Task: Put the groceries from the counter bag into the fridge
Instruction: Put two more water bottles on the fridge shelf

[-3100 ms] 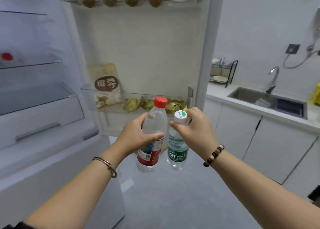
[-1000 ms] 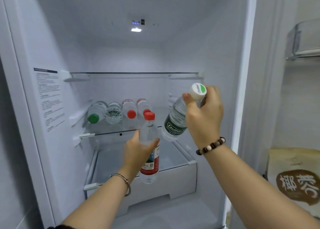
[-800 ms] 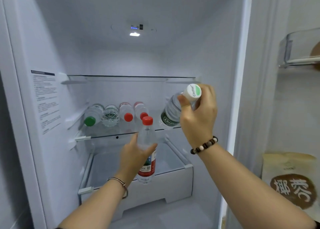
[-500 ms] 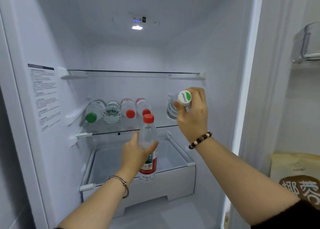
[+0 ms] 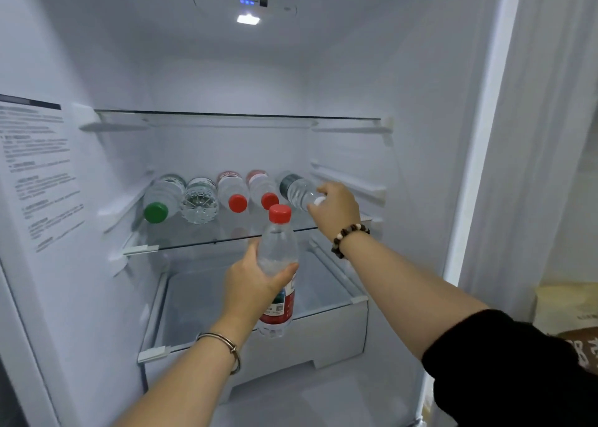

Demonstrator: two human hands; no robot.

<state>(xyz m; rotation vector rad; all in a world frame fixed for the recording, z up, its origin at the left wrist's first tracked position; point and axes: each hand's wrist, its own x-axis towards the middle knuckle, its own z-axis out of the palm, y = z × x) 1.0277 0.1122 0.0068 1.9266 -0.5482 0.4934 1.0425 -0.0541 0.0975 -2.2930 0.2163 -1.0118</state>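
I face the open fridge. My left hand (image 5: 255, 284) grips a red-capped water bottle (image 5: 278, 248) upright in front of the glass shelf (image 5: 181, 247). My right hand (image 5: 336, 208) reaches onto that shelf and holds the capped end of a green-labelled bottle (image 5: 296, 188), which lies on its side at the right end of a row. Several other bottles lie there: one green-capped (image 5: 158, 203), one bottom-out (image 5: 198, 200), two red-capped (image 5: 234, 193).
Above is another glass shelf (image 5: 236, 116). Below the bottle shelf sits a white drawer (image 5: 330, 339). The fridge's right wall (image 5: 420, 154) is close to my right hand. A brown-labelled bag (image 5: 569, 323) stands in the door at far right.
My right hand has carried the green-labelled bottle forward and laid it on its side on the shelf beside the red-capped ones. My left hand has stayed put with its bottle.
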